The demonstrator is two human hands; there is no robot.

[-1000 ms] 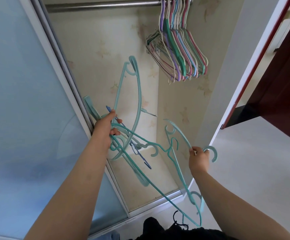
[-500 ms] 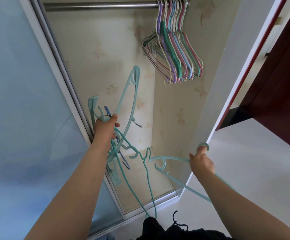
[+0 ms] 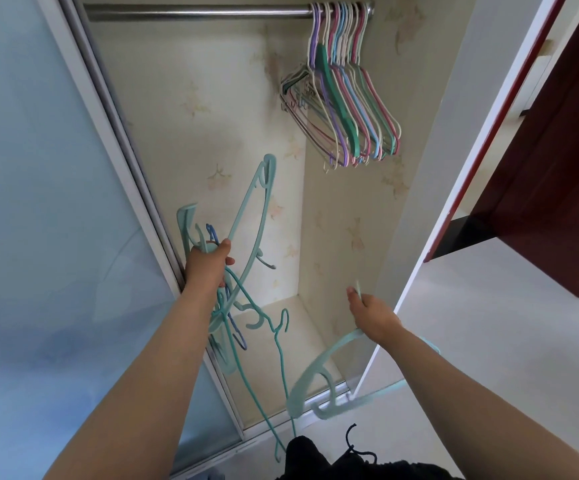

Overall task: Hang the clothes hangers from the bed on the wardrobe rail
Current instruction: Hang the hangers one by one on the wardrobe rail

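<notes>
- The left hand [image 3: 208, 265] clutches a tangled bunch of teal hangers [image 3: 246, 237] low beside the sliding door [image 3: 56, 202], seemingly as a stock kept out of the way while one is dealt with.
- The right hand [image 3: 372, 315] grips a single pale hanger [image 3: 319, 368] near its hook, freed to go up alone.
- The rail [image 3: 194, 10] already carries a row of coloured hangers [image 3: 346, 98] at its right end.
- Compared with a second ago, the single hanger has come clear of the bunch and swung lower; the bunch sits slightly lower too.
</notes>
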